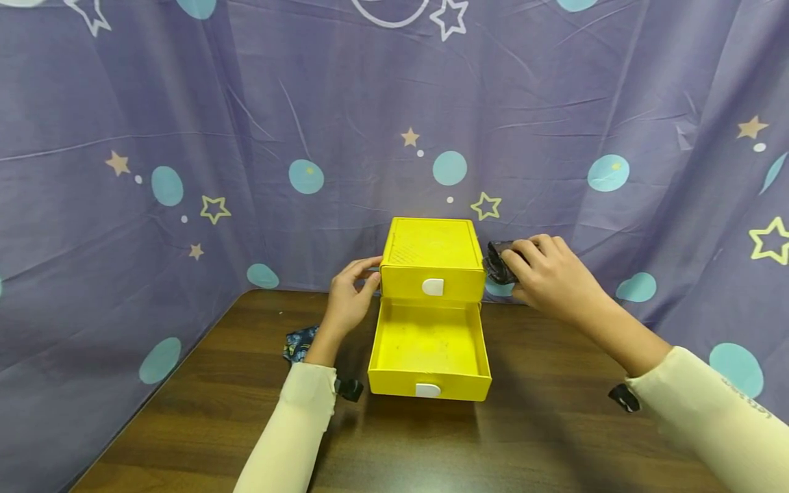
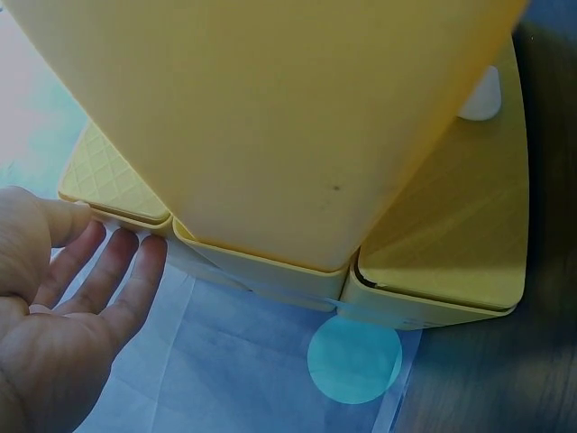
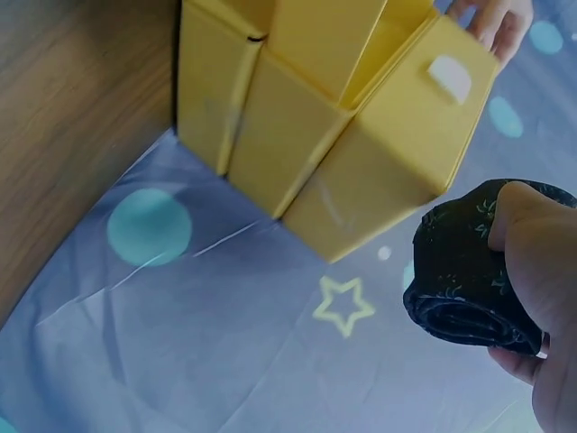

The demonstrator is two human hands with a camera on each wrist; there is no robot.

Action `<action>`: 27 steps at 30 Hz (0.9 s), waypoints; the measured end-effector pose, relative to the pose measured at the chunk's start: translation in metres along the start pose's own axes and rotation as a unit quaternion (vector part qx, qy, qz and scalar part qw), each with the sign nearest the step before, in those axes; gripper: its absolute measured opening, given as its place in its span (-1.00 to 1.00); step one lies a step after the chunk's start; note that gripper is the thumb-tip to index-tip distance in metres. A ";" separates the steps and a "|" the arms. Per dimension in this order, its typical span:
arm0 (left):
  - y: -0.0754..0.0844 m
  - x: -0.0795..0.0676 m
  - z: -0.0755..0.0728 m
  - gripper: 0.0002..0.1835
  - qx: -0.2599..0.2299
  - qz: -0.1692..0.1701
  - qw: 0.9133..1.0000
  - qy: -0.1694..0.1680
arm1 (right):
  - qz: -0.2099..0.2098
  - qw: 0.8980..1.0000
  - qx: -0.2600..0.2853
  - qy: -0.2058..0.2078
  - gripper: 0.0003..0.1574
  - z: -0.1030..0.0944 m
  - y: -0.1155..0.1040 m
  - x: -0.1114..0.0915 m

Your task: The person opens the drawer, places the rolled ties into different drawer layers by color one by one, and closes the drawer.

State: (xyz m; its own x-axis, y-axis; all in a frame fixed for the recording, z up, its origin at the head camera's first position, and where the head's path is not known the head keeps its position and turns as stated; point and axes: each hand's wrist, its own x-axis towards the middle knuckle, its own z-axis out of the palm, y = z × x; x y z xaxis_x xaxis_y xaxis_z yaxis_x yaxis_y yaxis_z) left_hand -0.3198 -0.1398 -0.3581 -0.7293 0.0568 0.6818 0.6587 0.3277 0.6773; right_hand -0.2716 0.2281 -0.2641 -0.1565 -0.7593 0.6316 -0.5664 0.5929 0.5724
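A yellow drawer unit [image 1: 434,243] with white handles stands on the table, its middle drawer [image 1: 431,342] pulled out and bare inside. My left hand [image 1: 349,294] rests against the unit's upper left side; in the left wrist view its thumb and fingertips [image 2: 149,253] lie at the edge of the top tier. To the right of the top tier, my right hand [image 1: 545,274] grips a rolled dark cloth [image 3: 469,262] with a small light pattern, held in the air apart from the unit. The far side of the roll is hidden by the hand.
A folded dark blue patterned cloth [image 1: 300,344] lies on the brown wooden table [image 1: 203,411], partly behind the left forearm. Close behind the unit hangs a purple curtain [image 1: 370,137] with stars and dots. The open drawer juts toward the table's front.
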 end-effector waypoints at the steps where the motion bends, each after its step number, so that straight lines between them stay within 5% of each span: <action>1: 0.000 0.000 0.000 -0.66 0.000 0.000 1.000 0.000 | -0.002 1.000 -0.002 0.002 -0.27 -0.001 -0.003 0.001; 18: 0.001 -0.001 -0.001 -0.66 0.006 -0.004 1.000 -0.004 | -0.018 0.999 -0.010 0.036 -0.45 -0.017 -0.052 0.025; 27: 0.000 -0.002 -0.001 -0.66 0.011 -0.003 1.000 -0.003 | -0.031 0.999 0.002 0.034 -0.33 -0.020 -0.074 0.031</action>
State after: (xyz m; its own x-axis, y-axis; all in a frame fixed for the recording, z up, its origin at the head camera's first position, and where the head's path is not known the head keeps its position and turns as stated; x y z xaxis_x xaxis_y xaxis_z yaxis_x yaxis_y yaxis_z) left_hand -0.3184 -0.1411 -0.3589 -0.7350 0.0610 0.6753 0.6497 0.3483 0.6757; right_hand -0.2183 0.1660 -0.2768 -0.0654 -0.7744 0.6293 -0.5769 0.5439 0.6094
